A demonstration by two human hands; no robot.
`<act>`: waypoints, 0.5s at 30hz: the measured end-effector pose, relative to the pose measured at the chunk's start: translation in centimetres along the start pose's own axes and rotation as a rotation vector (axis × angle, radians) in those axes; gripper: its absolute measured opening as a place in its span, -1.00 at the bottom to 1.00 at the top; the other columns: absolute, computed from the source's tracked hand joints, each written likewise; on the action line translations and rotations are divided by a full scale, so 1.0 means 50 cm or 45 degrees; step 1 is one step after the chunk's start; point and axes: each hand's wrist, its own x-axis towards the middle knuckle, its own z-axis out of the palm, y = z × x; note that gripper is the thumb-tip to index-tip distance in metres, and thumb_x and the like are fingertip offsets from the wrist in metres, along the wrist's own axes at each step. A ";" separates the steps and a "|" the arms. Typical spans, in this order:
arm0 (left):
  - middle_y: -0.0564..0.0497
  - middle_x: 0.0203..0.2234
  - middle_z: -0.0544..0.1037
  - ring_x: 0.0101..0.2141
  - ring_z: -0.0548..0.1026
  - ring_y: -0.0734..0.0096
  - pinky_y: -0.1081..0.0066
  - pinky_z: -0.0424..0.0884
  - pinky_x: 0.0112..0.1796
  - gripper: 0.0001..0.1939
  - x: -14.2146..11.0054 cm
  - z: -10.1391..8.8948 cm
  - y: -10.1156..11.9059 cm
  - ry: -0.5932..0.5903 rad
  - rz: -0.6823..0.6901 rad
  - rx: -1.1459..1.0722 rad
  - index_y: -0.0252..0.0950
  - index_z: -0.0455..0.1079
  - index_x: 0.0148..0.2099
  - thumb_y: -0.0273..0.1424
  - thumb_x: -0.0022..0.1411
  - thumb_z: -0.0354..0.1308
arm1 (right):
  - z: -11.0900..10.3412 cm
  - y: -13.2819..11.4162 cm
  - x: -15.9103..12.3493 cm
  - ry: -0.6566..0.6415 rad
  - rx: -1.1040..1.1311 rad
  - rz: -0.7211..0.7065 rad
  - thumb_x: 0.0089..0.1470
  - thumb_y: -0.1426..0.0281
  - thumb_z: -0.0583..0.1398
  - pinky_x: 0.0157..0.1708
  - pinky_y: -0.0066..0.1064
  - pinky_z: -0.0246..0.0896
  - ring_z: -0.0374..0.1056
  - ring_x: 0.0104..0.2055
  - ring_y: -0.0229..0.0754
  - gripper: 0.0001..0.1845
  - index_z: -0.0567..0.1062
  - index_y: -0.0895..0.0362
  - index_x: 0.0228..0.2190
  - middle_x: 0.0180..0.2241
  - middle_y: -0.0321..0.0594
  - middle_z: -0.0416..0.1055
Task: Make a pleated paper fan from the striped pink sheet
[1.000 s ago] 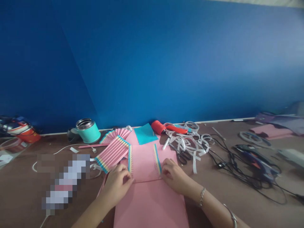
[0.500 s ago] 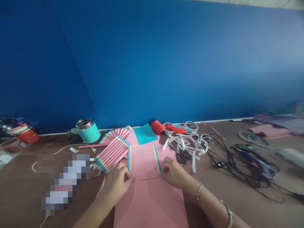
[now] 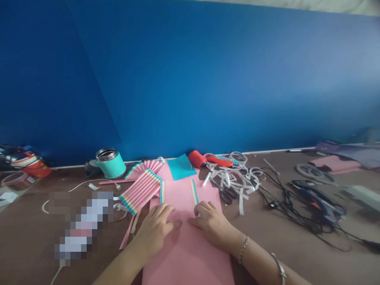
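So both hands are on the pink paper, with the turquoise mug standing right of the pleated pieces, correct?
Not quite: in the head view, the turquoise mug stands left of the pleated pieces. The left hand and right hand are on the pink paper.

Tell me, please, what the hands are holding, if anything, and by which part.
Nothing looks gripped: the left hand and right hand rest on the pink sheet.
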 end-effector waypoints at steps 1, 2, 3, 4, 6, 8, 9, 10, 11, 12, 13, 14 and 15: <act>-0.04 -0.04 0.38 -0.04 0.31 0.12 0.17 0.26 -0.12 -0.52 -0.002 -0.002 -0.003 0.000 -0.015 -0.006 0.02 0.43 0.01 -0.62 0.19 0.01 | -0.001 0.003 -0.001 -0.006 -0.009 -0.001 0.08 0.59 0.10 -0.27 -0.31 -0.01 0.16 -0.23 -0.12 -0.68 0.53 0.03 -0.23 -0.28 -0.16 0.34; -0.04 -0.05 0.39 -0.04 0.31 0.11 0.16 0.26 -0.13 -0.52 -0.005 -0.005 -0.006 0.004 -0.035 -0.011 0.02 0.45 -0.01 -0.63 0.17 0.02 | -0.003 0.006 -0.003 -0.008 -0.014 0.003 0.05 0.61 0.11 -0.28 -0.30 -0.02 0.16 -0.23 -0.13 -0.67 0.54 0.03 -0.24 -0.29 -0.16 0.35; -0.03 -0.06 0.40 -0.05 0.31 0.11 0.15 0.26 -0.14 -0.52 -0.009 -0.008 -0.010 0.007 -0.058 -0.019 0.03 0.47 -0.04 -0.64 0.15 0.02 | -0.007 0.008 -0.005 -0.006 -0.013 0.011 0.01 0.62 0.12 -0.28 -0.30 -0.02 0.17 -0.23 -0.13 -0.66 0.54 0.03 -0.25 -0.29 -0.17 0.35; -0.03 -0.07 0.41 -0.05 0.31 0.10 0.15 0.26 -0.14 -0.51 -0.013 -0.012 -0.014 0.009 -0.081 -0.031 0.03 0.49 -0.07 -0.65 0.12 0.03 | -0.011 0.011 -0.008 0.003 -0.006 0.022 -0.04 0.63 0.13 -0.27 -0.30 -0.02 0.17 -0.23 -0.12 -0.64 0.55 0.02 -0.26 -0.28 -0.17 0.36; -0.01 -0.10 0.43 -0.06 0.32 0.11 0.15 0.26 -0.15 -0.50 -0.021 -0.021 -0.022 0.016 -0.124 -0.068 0.02 0.52 -0.14 -0.68 0.07 0.02 | -0.023 0.015 -0.014 0.022 0.021 0.057 -0.11 0.63 0.15 -0.26 -0.29 -0.03 0.18 -0.20 -0.11 -0.62 0.56 0.01 -0.29 -0.25 -0.19 0.37; 0.01 -0.12 0.45 -0.08 0.33 0.13 0.16 0.26 -0.15 -0.48 -0.027 -0.028 -0.028 0.020 -0.150 -0.114 0.02 0.55 -0.19 -0.70 0.03 0.01 | -0.032 0.016 -0.019 0.028 0.042 0.080 -0.12 0.61 0.16 -0.25 -0.29 -0.02 0.18 -0.18 -0.10 -0.64 0.56 0.01 -0.30 -0.23 -0.19 0.38; 0.01 -0.13 0.46 -0.09 0.33 0.15 0.17 0.27 -0.15 -0.46 -0.028 -0.030 -0.031 0.021 -0.153 -0.134 0.03 0.55 -0.19 -0.71 0.02 0.00 | -0.036 0.017 -0.020 0.027 0.044 0.078 -0.10 0.60 0.17 -0.26 -0.29 -0.02 0.19 -0.17 -0.10 -0.67 0.56 0.01 -0.30 -0.22 -0.19 0.38; 0.01 -0.14 0.47 -0.10 0.34 0.15 0.18 0.27 -0.15 -0.45 -0.029 -0.031 -0.033 0.022 -0.156 -0.153 0.03 0.56 -0.19 -0.71 0.01 -0.01 | -0.037 0.017 -0.021 0.026 0.039 0.067 -0.08 0.58 0.17 -0.26 -0.29 -0.02 0.19 -0.18 -0.11 -0.69 0.56 0.02 -0.31 -0.22 -0.19 0.38; 0.01 -0.15 0.47 -0.11 0.35 0.16 0.18 0.28 -0.16 -0.44 -0.029 -0.030 -0.035 0.024 -0.161 -0.173 0.03 0.56 -0.19 -0.71 0.00 -0.02 | -0.038 0.017 -0.021 0.023 0.029 0.050 -0.05 0.58 0.16 -0.26 -0.29 -0.01 0.20 -0.18 -0.11 -0.72 0.55 0.03 -0.32 -0.22 -0.19 0.39; 0.01 -0.16 0.48 -0.11 0.35 0.16 0.19 0.29 -0.16 -0.44 -0.028 -0.029 -0.038 0.024 -0.167 -0.197 0.03 0.56 -0.19 -0.70 0.00 -0.02 | -0.037 0.018 -0.020 0.021 0.015 0.028 -0.03 0.57 0.16 -0.26 -0.30 -0.01 0.20 -0.19 -0.12 -0.74 0.55 0.05 -0.33 -0.25 -0.19 0.40; 0.00 -0.16 0.48 -0.12 0.36 0.17 0.19 0.30 -0.15 -0.45 -0.027 -0.026 -0.041 0.026 -0.178 -0.228 0.02 0.57 -0.20 -0.70 0.00 -0.03 | -0.035 0.018 -0.019 0.021 -0.002 0.006 -0.01 0.57 0.15 -0.26 -0.30 0.00 0.20 -0.20 -0.12 -0.76 0.54 0.07 -0.34 -0.27 -0.18 0.40; 0.00 -0.17 0.49 -0.11 0.37 0.17 0.19 0.30 -0.14 -0.46 -0.025 -0.023 -0.045 0.030 -0.191 -0.268 0.01 0.58 -0.22 -0.69 -0.01 -0.04 | -0.031 0.019 -0.018 0.023 -0.022 -0.015 0.00 0.58 0.14 -0.26 -0.30 0.01 0.21 -0.22 -0.13 -0.78 0.53 0.09 -0.35 -0.31 -0.17 0.40; 0.00 -0.17 0.49 -0.11 0.38 0.18 0.19 0.30 -0.12 -0.47 -0.023 -0.021 -0.050 0.040 -0.207 -0.321 -0.01 0.58 -0.25 -0.69 -0.02 -0.05 | -0.028 0.021 -0.016 0.030 -0.041 -0.031 0.02 0.58 0.13 -0.26 -0.31 0.02 0.21 -0.24 -0.13 -0.78 0.52 0.10 -0.36 -0.34 -0.15 0.39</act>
